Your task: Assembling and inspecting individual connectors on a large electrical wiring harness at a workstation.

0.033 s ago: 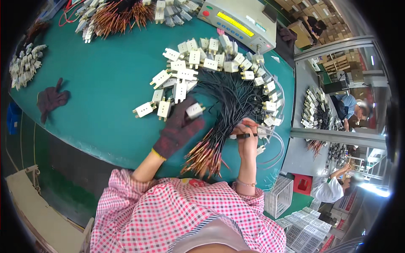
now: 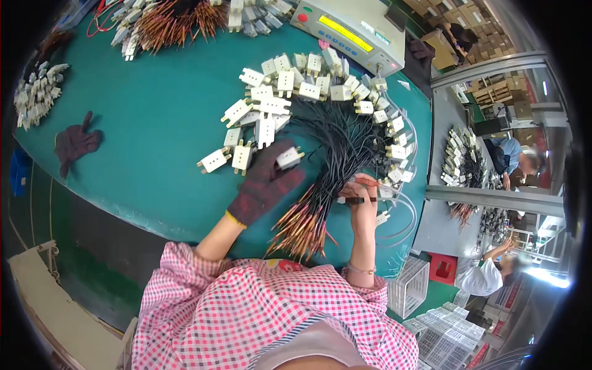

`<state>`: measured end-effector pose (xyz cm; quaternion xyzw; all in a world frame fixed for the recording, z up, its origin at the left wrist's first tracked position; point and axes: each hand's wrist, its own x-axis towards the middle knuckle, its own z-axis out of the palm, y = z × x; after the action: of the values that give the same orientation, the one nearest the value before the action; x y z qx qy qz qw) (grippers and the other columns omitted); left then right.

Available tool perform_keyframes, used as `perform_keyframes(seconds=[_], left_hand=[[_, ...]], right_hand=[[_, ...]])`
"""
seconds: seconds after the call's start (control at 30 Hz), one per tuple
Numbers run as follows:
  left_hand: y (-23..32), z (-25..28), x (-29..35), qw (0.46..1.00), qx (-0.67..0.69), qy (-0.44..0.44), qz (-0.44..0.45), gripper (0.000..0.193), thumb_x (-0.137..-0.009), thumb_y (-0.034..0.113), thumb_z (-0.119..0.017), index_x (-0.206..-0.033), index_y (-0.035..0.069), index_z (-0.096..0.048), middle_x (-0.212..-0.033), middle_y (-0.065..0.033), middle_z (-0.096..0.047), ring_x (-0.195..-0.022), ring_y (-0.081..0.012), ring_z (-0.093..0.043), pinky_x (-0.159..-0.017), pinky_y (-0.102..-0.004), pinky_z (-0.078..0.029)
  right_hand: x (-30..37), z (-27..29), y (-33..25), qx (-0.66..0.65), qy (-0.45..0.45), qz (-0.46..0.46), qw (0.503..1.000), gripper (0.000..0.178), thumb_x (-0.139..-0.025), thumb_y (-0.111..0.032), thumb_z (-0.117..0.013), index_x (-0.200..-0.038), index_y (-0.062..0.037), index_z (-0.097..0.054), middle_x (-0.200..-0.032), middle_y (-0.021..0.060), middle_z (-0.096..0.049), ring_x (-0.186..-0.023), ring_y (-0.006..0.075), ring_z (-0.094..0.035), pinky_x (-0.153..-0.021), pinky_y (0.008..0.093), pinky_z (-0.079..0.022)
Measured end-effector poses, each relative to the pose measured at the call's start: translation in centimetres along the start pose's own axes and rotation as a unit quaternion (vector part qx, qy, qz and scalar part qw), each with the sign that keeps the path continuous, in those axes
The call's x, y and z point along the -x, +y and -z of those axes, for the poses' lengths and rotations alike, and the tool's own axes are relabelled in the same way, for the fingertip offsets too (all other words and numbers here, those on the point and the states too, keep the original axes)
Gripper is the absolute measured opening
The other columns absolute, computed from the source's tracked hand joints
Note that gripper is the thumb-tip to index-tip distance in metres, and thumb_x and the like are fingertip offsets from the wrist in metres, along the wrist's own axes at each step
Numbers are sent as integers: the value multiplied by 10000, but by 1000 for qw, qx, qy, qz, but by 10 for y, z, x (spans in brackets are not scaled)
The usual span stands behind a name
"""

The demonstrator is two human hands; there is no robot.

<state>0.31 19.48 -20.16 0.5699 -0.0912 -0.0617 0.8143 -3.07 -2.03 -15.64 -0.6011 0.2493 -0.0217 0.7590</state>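
Note:
My left hand (image 2: 266,190), in a dark red-grey work glove, is closed around a small white plug-like block (image 2: 289,158) with metal tabs. My bare right hand (image 2: 364,205) grips a thin probe-like tool (image 2: 354,200) with a black shaft; a reddish piece (image 2: 366,181) shows by its fingers. Between the hands runs a thick bundle of black wires (image 2: 336,154) that ends in copper-coloured tips (image 2: 302,231) close to me. At the far end of the wires, many similar white blocks (image 2: 285,82) fan out in an arc. Some wires lie under the right hand's fingers.
A test instrument (image 2: 348,34) with a yellow display stands at the back. Another wire bundle (image 2: 179,24) lies behind, more white blocks (image 2: 38,95) at far left. A loose glove (image 2: 77,143) rests on the green table (image 2: 148,123). Clear tubing (image 2: 412,216) curves at right; co-workers sit beyond.

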Motion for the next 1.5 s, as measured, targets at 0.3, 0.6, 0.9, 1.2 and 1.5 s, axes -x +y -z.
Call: perform_keyframes(seconds=[0.3, 0.6, 0.9, 1.2, 1.5], left_hand=[[13, 0, -24, 891, 410, -98, 166, 460, -843, 59, -581, -1281, 43, -440, -1109, -117, -595, -967, -204, -614, -824, -299, -511], [-36, -31, -52, 996, -13, -19, 87, 373, -808, 142, -618, -1158, 52, -526, -1012, -78, -613, -936, -197, -582, -868, -328, -453], [-18, -12, -61, 951, -258, -119, -125, 299, -805, 110, -643, -1084, 74, -544, -1056, -89, -577, -981, -195, -564, -859, -321, -463], [-31, -12, -56, 786, -572, -207, -109, 279, -771, 156, -573, -1048, 128, -570, -956, -144, -631, -892, -344, -603, -762, -433, -486], [-47, -19, -76, 835, -475, -184, -207, 253, -712, 88, -557, -963, 56, -570, -962, -182, -591, -899, -359, -571, -787, -425, -471]], right_hand=[[2, 32, 7, 159, -67, 95, 980, 253, -863, -28, -431, -1116, -39, -430, -797, 135, -603, -660, 198, -603, -638, 287, -498], [0, 28, 9, 132, -87, 83, 984, 353, -782, 93, -378, -1116, -15, -409, -786, 156, -592, -648, 211, -600, -644, 303, -505], [-13, 43, 11, 173, -73, 103, 977, 287, -800, 31, -380, -1083, -2, -410, -777, 184, -604, -616, 232, -618, -634, 309, -506], [-8, 36, 8, 181, -76, 105, 975, 294, -789, 35, -383, -1077, -14, -409, -769, 187, -609, -613, 228, -617, -590, 287, -487], [-8, 23, 13, 108, -79, 42, 990, 293, -769, 79, -383, -1043, -15, -431, -726, 150, -606, -575, 198, -596, -548, 272, -470]])
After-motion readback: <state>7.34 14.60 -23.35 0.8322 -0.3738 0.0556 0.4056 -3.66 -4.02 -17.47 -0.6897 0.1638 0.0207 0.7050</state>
